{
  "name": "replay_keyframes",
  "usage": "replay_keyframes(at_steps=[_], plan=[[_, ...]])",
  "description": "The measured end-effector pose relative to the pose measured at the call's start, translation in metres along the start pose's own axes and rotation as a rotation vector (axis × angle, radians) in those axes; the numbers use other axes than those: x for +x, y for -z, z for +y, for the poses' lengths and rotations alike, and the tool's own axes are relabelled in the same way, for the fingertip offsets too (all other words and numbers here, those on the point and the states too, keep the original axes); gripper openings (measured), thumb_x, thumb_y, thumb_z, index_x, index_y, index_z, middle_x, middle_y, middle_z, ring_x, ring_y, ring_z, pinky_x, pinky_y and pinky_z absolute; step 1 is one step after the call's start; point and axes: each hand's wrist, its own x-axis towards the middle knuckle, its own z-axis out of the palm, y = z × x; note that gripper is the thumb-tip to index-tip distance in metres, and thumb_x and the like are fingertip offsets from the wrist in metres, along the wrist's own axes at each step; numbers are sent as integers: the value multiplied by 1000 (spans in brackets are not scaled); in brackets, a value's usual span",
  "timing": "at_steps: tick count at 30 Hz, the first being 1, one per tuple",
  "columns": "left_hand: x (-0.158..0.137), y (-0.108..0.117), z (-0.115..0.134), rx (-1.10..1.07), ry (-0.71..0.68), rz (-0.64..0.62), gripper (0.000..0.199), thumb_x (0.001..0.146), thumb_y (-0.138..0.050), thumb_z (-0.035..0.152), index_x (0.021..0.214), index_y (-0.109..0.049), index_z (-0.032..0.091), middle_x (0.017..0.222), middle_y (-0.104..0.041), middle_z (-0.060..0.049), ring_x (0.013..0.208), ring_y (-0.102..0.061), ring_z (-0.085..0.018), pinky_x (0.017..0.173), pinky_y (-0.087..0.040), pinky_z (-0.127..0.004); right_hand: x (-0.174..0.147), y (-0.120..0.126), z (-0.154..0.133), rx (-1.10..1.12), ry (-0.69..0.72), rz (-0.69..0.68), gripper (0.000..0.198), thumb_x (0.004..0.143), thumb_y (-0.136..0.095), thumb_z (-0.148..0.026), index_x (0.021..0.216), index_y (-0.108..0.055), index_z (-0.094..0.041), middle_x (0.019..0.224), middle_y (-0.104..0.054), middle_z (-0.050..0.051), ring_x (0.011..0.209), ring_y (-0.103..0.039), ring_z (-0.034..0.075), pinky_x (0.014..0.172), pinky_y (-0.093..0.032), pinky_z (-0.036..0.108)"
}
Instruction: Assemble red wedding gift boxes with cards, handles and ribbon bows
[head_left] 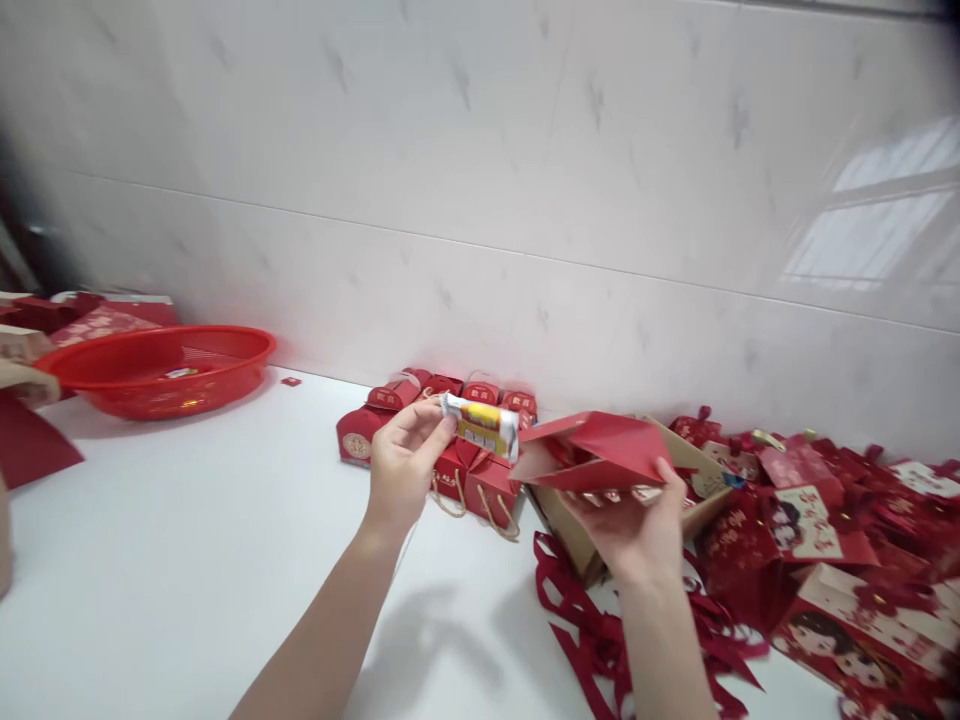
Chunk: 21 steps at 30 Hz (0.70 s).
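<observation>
Between the thumb and fingers of my left hand (409, 455) is a wrapped candy (484, 425) in a white and yellow wrapper. Its far end points at the open mouth of a red paper gift box (607, 450), close to the edge. My right hand (637, 530) grips that box from below and the right side, holding it tilted with the opening toward the left. Whatever lies inside the box is hidden. Behind both hands, several small red gift boxes (472, 485) with cord handles stand in rows by the wall.
A red plastic basket (225, 345) holding a small wrapped piece stands at the left. Dark red ribbons (585, 625) lie near my right forearm, beside a cardboard box (559, 520). Many red gift boxes (750, 530) are heaped at the right. A tiled wall (465, 180) bounds the white table (187, 560).
</observation>
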Motion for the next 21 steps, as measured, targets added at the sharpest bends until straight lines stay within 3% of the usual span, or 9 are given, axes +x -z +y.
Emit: replay_keyframes(at_steps=[3, 7, 17, 21], plan=[[3, 9, 10, -215, 163, 94, 27, 63, -77, 29, 69, -56, 14, 72, -63, -1, 71, -64, -16, 67, -56, -30, 1, 4, -14, 35, 62, -13, 43, 64, -60, -47, 99, -55, -24, 104, -59, 8, 104, -54, 34, 78, -48, 62], [5, 15, 16, -242, 153, 159, 30, 61, -78, 26, 66, -52, 13, 69, -63, 0, 67, -63, -12, 59, -56, -24, 2, 8, -24, 54, 85, -7, 43, 64, -58, -45, 102, -56, -23, 115, -54, 10, 111, -50, 37, 79, -44, 69], [1, 14, 17, -229, 201, 128, 28, 65, -75, 26, 68, -50, 13, 70, -63, 0, 72, -64, -13, 64, -59, -27, 6, 15, -27, 67, 116, -65, 42, 64, -57, -44, 102, -56, -26, 123, -50, 10, 118, -44, 40, 79, -39, 75], [5, 17, 14, -141, 162, 86, 24, 69, -72, 28, 71, -52, 15, 67, -61, 2, 64, -61, -10, 58, -53, -20, 9, 20, -27, 58, 110, -87, 46, 63, -57, -43, 104, -55, -23, 122, -51, 11, 117, -44, 42, 79, -39, 75]])
